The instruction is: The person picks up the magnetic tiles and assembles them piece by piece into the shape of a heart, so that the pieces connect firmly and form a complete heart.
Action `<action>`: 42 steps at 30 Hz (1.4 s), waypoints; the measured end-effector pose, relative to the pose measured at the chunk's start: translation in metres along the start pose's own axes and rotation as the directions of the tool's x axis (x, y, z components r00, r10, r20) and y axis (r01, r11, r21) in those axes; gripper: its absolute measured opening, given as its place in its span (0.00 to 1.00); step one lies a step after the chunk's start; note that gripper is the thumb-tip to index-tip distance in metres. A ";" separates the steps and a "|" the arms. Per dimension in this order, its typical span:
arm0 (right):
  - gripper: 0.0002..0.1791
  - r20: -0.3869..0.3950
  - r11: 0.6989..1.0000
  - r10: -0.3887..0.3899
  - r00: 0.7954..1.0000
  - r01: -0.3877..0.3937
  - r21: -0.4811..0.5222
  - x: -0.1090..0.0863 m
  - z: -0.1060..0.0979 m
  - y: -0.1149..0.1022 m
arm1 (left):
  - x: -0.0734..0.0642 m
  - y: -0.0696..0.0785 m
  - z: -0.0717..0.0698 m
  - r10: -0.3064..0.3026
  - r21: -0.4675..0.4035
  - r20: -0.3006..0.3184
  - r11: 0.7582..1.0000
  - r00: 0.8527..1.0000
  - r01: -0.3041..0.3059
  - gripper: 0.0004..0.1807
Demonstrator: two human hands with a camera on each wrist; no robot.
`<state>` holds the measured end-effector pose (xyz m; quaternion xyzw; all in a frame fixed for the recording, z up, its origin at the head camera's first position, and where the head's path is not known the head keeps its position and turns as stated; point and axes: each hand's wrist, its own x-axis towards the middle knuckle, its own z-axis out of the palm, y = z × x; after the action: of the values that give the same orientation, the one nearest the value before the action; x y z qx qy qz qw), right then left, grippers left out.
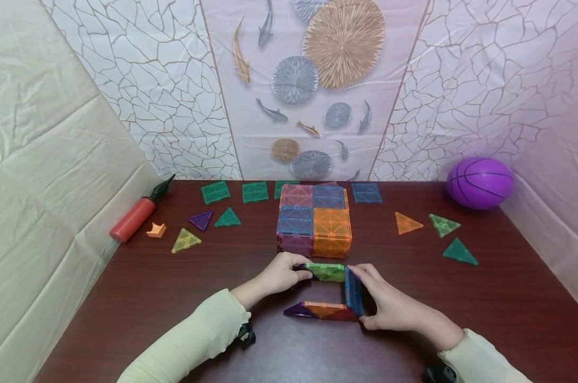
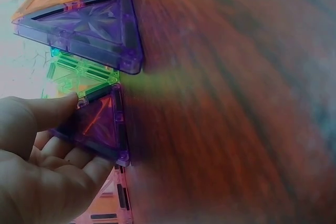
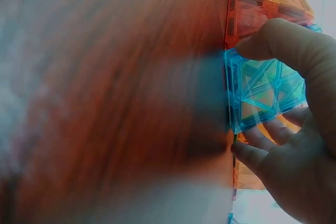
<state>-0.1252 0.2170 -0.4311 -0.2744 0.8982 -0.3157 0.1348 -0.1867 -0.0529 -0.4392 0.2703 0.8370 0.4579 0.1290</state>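
My left hand [image 1: 285, 274] pinches a purple triangle magnetic tile [image 2: 100, 124] between thumb and fingers, at the left end of an upright green tile [image 1: 326, 272]. My right hand [image 1: 394, 303] holds an upright blue square tile [image 1: 353, 291], thumb at its near edge and fingers at its far edge. From that square's near end runs a standing row of a red tile [image 3: 252, 17], an orange triangle [image 1: 323, 309] and another purple triangle [image 2: 86, 22]. Together the tiles outline three sides, with the left side unwalled.
Just behind stands a block of pink, blue and orange tiles [image 1: 332, 223]. Loose triangle tiles lie left and right, with green squares [image 1: 254, 192] along the back. A red hand pump [image 1: 133, 219], small orange crown piece [image 1: 156, 230] and purple ball [image 1: 480, 183] sit toward the sides.
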 end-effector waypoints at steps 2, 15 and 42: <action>0.55 0.009 1.000 0.003 1.000 -0.003 -0.001 0.000 -0.001 0.000 | 0.000 -0.001 0.000 -0.006 -0.001 0.002 1.000 1.000 0.006 0.09; 0.54 0.014 1.000 0.000 1.000 0.000 0.009 -0.002 -0.002 0.006 | -0.004 -0.003 -0.004 -0.074 -0.015 -0.009 0.997 0.997 0.074 0.13; 0.52 0.018 1.000 -0.012 1.000 0.012 -0.008 -0.001 -0.006 0.007 | -0.076 0.018 0.006 -0.052 -0.210 0.059 0.976 0.997 0.063 0.20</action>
<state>-0.1298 0.2251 -0.4312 -0.2831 0.8967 -0.3102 0.1398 -0.1162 -0.0844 -0.4301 0.2426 0.7874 0.5331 0.1923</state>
